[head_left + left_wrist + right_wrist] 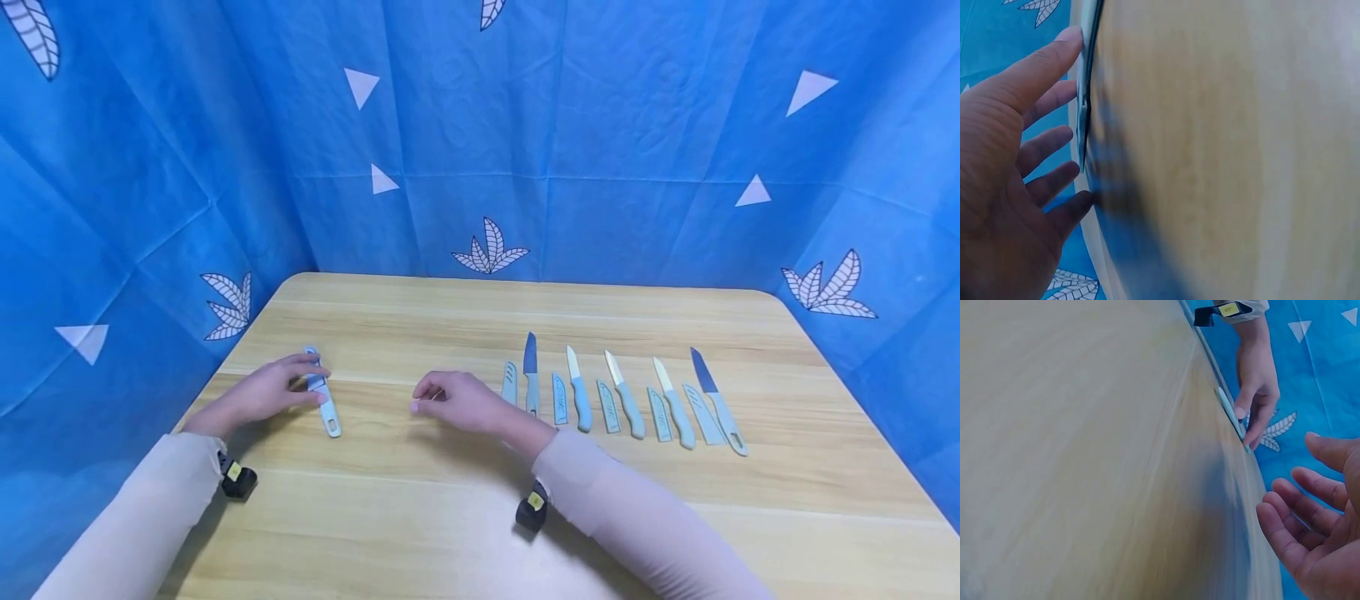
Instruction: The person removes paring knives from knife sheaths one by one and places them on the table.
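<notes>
My left hand is at a light blue knife on the left of the table, apparently in its sheath. In the left wrist view the thumb tip lies against the knife, while the other fingers are spread loosely along it. The knife lies flat, partly hidden under the fingers in the head view. Over the middle of the table hovers my right hand, its fingers loosely bent with nothing between them; the right wrist view shows this hand apart from any object.
Right of my right hand, several unsheathed knives lie in a row, among them a dark-bladed knife and a white-bladed knife. Light blue sheaths lie beside them. A blue curtain hangs behind the wooden table.
</notes>
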Motion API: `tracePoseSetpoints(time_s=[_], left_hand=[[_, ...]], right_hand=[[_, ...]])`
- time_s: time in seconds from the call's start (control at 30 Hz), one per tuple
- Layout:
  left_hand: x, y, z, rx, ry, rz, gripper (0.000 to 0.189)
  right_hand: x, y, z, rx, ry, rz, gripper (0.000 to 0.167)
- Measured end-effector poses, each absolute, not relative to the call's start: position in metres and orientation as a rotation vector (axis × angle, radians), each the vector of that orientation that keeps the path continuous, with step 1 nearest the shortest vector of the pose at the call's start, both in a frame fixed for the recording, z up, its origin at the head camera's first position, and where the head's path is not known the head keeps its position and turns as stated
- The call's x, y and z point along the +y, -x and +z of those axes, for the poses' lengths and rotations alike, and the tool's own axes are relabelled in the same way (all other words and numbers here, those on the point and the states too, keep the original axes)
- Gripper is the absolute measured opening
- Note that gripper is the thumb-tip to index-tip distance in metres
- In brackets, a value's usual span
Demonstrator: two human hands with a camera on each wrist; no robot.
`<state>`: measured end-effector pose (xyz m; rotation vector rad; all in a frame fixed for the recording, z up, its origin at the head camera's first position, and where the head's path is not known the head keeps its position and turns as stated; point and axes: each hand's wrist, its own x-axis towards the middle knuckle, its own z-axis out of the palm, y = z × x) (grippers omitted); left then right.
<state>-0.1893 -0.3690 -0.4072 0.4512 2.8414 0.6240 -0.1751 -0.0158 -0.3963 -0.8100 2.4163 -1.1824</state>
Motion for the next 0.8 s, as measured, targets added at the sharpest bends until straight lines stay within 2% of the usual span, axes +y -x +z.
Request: tracePoseSetpoints(time_s=[0.33, 0.6, 0.8], left_hand=[[-0.351, 0.189, -0.412, 2.920, -0.533, 0.554, 0.061], [-0.338, 0.188, -0.412, 2.934, -0.561, 0.584, 0.044], [-0.339, 0.191, -0.404, 2.900, -0.603, 0.553, 0.041]], right_hand=[[-0.024, 0.176, -0.400, 2.425, 0.818, -1.174, 0.018], [-0.033, 0.175, -0.404, 2.431, 0.811, -1.156, 0.019], [-0.040, 0.175, -0.406, 2.451, 0.833, -1.133, 0.019]])
